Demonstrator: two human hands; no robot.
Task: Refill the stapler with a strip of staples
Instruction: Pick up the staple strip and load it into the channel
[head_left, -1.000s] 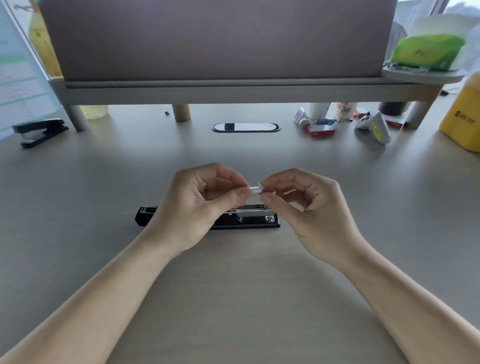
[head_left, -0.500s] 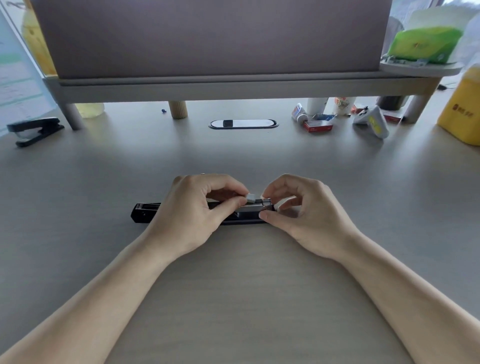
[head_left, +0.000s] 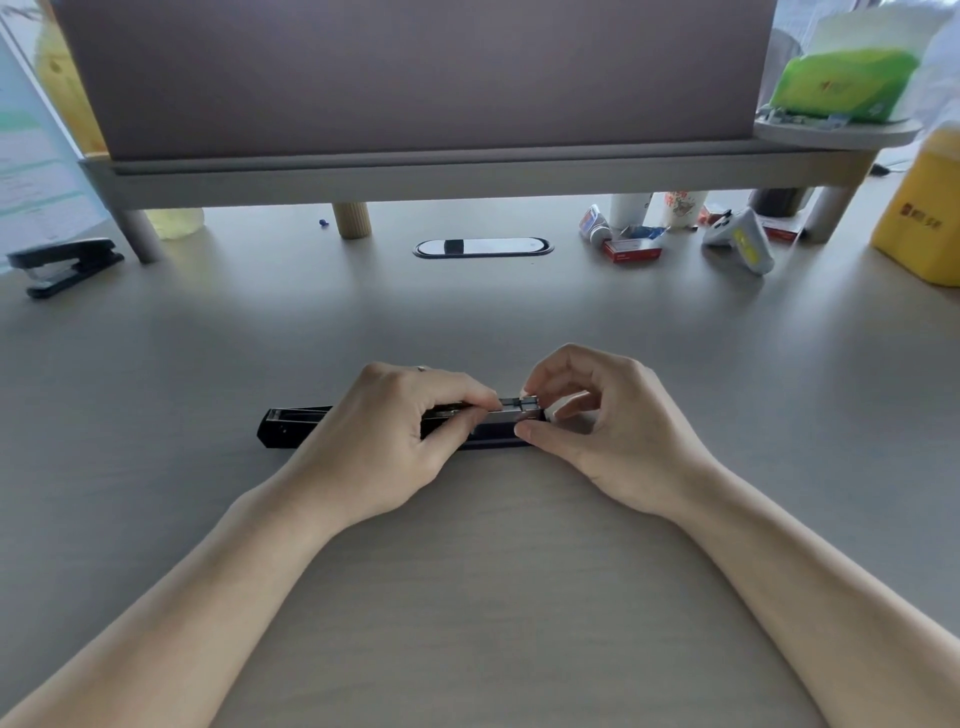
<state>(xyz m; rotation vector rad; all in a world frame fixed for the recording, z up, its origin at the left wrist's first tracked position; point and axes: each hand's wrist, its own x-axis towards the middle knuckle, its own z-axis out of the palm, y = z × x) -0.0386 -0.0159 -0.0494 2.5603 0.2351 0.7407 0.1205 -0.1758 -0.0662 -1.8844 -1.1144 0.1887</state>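
A black stapler (head_left: 291, 428) lies opened flat across the desk in front of me, its metal magazine facing up. A silvery strip of staples (head_left: 511, 408) rests in the magazine near the right end. My left hand (head_left: 395, 441) covers the stapler's middle, with thumb and forefinger pinched on the strip's left part. My right hand (head_left: 613, 431) grips the stapler's right end between thumb below and forefinger above. A small pale bit shows under the right fingers; I cannot tell what it is.
A second black stapler (head_left: 62, 265) sits at the far left. A red staple box (head_left: 631, 251), small tubes and cups stand at the back right, beside a yellow container (head_left: 924, 223). A monitor riser (head_left: 467, 171) spans the back; a cable grommet (head_left: 483, 247) is behind the hands.
Both hands have come down from above the stapler, bringing the strip of staples onto the magazine. The left fingers have slid along it, and the right hand has closed on the stapler's end.
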